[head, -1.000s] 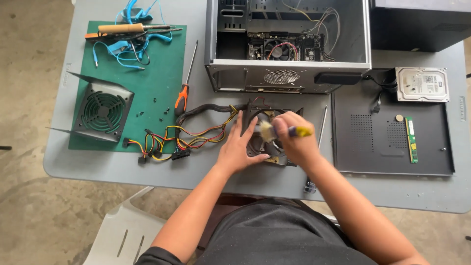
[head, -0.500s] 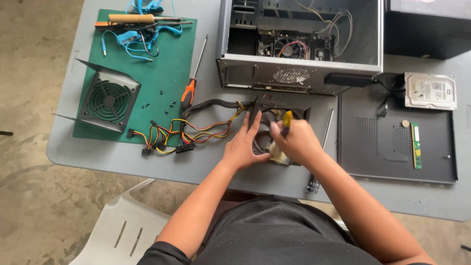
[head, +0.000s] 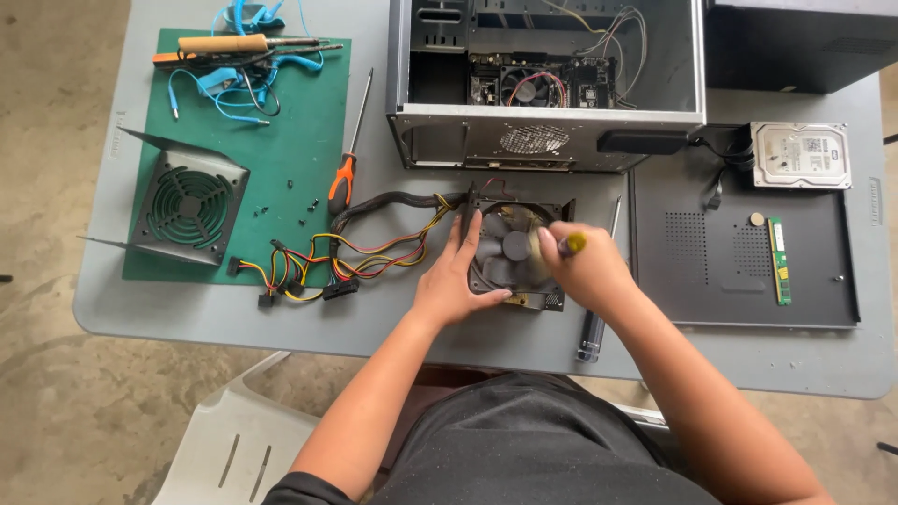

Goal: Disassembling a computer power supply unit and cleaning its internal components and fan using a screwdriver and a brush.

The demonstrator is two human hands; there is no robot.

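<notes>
Since the earlier frames the right hand (head: 585, 266) has shifted little, still fisted round a yellow-handled tool (head: 571, 244) over the power supply fan (head: 510, 252), which sits on the grey table (head: 168, 313) near its front edge; the left hand (head: 454, 281) stays flat against the unit's left side, fingers spread. Beside them lie a black-handled screwdriver (head: 599, 299) and the wire bundle (head: 346, 257). Farther back stand an orange-handled screwdriver (head: 348, 168), the open computer case (head: 547, 84) and a hard drive (head: 800, 154).

A white rectangular label covered the top of the hard drive (head: 801, 155), which lay on the dark side panel (head: 739, 252) well off to the right of the gripping hands and farther from the person. Nearer, also right of the grip, a green memory stick (head: 777, 260) carried a small pale sticker, too small to make out. No packages, signs or screens showed.
</notes>
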